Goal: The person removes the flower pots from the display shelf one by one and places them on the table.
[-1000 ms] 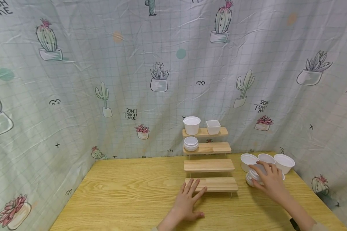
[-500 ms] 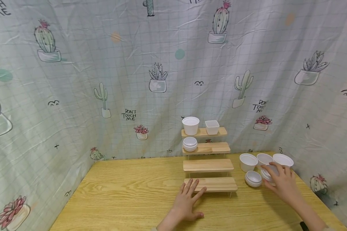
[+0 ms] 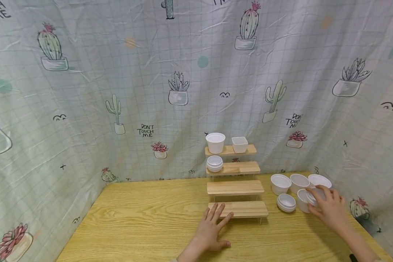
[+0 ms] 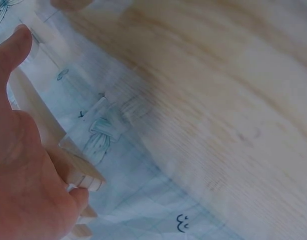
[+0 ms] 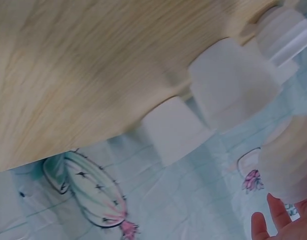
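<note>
My left hand [image 3: 209,229] has its fingers spread, the fingertips resting on the lowest step of a wooden tiered stand [image 3: 235,187]. In the left wrist view that hand [image 4: 28,175] lies against the stand's step ends. My right hand [image 3: 330,211] holds a small white ribbed round pot [image 5: 288,160], partly covered by the fingers in the head view. It is lifted over the pots at the right. Just left of it stand a plain white pot [image 3: 303,203] and another ribbed pot [image 3: 286,202]. Behind them are several white pots, among them a round one [image 3: 280,184].
On the stand's top step are a tall round white pot [image 3: 215,143] and a small square one [image 3: 239,145]. A ribbed pot [image 3: 214,163] sits on the step below. A cactus-print curtain [image 3: 180,54] hangs behind the wooden table [image 3: 144,218].
My right hand has carried the ribbed pot to the right, uncovering first the other ribbed pot, then the plain pot beside it. The left hand keeps its place on the stand.
</note>
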`<state>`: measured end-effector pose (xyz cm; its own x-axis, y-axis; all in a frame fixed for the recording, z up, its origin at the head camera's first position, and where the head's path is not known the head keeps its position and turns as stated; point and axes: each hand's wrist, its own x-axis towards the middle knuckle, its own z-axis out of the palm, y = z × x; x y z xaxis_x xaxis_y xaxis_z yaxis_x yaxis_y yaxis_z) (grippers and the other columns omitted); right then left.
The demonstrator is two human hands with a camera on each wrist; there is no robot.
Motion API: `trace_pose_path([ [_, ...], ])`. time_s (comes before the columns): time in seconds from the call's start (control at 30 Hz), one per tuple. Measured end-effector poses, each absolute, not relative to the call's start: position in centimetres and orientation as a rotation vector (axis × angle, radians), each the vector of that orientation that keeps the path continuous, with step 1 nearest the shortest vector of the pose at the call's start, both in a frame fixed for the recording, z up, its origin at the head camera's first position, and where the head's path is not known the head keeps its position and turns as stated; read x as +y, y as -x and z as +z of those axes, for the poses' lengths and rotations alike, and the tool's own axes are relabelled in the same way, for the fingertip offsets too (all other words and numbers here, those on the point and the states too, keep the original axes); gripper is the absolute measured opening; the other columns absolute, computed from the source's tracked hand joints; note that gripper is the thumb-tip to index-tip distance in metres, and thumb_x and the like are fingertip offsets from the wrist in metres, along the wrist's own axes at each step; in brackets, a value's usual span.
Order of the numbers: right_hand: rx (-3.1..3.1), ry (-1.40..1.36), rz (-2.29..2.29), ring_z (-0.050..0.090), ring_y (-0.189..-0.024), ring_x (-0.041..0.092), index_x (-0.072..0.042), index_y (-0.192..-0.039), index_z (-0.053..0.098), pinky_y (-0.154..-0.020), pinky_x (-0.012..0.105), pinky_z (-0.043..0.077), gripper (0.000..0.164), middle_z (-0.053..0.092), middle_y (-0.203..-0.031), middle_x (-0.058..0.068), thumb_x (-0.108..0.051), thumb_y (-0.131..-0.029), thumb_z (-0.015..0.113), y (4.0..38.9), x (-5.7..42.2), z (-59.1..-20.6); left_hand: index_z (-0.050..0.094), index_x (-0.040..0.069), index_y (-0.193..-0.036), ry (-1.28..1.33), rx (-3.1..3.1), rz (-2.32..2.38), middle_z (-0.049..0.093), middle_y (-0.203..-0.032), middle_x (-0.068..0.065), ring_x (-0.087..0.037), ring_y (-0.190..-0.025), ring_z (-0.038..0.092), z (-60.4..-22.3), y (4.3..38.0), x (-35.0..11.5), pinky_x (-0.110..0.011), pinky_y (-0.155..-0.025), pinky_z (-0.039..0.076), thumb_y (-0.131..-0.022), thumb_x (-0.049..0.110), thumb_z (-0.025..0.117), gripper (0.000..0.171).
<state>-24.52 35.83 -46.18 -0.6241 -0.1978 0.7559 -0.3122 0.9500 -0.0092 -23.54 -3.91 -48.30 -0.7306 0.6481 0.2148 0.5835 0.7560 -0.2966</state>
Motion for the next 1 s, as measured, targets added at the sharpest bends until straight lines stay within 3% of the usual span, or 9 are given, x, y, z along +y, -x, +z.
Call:
trace_pose_path([
  [0.33,-2.319,-0.320,0.151,0.042,-0.083,0.046,-0.017,-0.105,0.052,-0.060,0.059,0.030,0.064,0.046,-0.104,0.020,-0.069,-0.082,0.023,24.3,38.0,-46.6,0.019,0.034,-0.142,0.952,-2.649,0.301,0.020,-0.149,-0.005,-0.025,-0.136,0.024,-48.5,23.7,-4.0,-0.039,-0.106,0.030,-0.072,0.073,0.045,0.084],
  [0.6,-2.362,-0.249,0.118,0.041,-0.081,0.050,-0.016,-0.105,0.050,-0.059,0.060,0.030,0.071,0.045,-0.104,0.022,-0.073,-0.079,0.017,24.3,39.6,-47.1,0.018,0.034,-0.142,0.956,-2.641,0.304,0.020,-0.149,-0.004,-0.025,-0.135,0.025,-48.5,23.6,-4.0,-0.039,-0.105,0.031,-0.072,0.073,0.044,0.084],
  [0.7,-2.392,-0.243,0.127,0.041,-0.080,0.049,-0.016,-0.107,0.050,-0.058,0.057,0.029,0.054,0.044,-0.106,0.021,-0.063,-0.081,0.042,24.5,40.1,-47.4,0.019,0.033,-0.142,0.951,-2.630,0.306,0.020,-0.149,-0.005,-0.025,-0.136,0.024,-48.7,23.7,-4.0,-0.039,-0.105,0.031,-0.072,0.073,0.044,0.084],
  [0.8,-2.449,-0.220,0.113,0.040,-0.079,0.047,-0.016,-0.109,0.049,-0.057,0.054,0.028,0.045,0.043,-0.106,0.021,-0.037,-0.074,0.068,24.6,40.4,-47.7,0.018,0.033,-0.142,0.949,-2.624,0.314,0.020,-0.149,-0.005,-0.025,-0.136,0.024,-48.9,23.8,-4.0,-0.039,-0.105,0.031,-0.072,0.073,0.044,0.085],
  [0.9,-2.491,-0.210,0.098,0.040,-0.078,0.047,-0.015,-0.109,0.048,-0.057,0.054,0.029,0.052,0.043,-0.103,0.021,-0.019,-0.064,0.075,24.6,40.6,-47.9,0.017,0.033,-0.142,0.955,-2.636,0.313,0.019,-0.149,-0.006,-0.025,-0.136,0.023,-49.0,23.8,-4.0,-0.039,-0.105,0.031,-0.072,0.073,0.043,0.085],
  [1.0,-2.510,-0.212,0.074,0.042,-0.077,0.046,-0.014,-0.107,0.048,-0.055,0.052,0.030,0.054,0.045,-0.099,0.020,-0.016,-0.061,0.076,24.6,40.8,-48.0,0.015,0.034,-0.142,0.961,-2.658,0.294,0.017,-0.149,-0.006,-0.026,-0.136,0.023,-48.9,23.7,-4.0,-0.039,-0.106,0.030,-0.073,0.072,0.044,0.085],
])
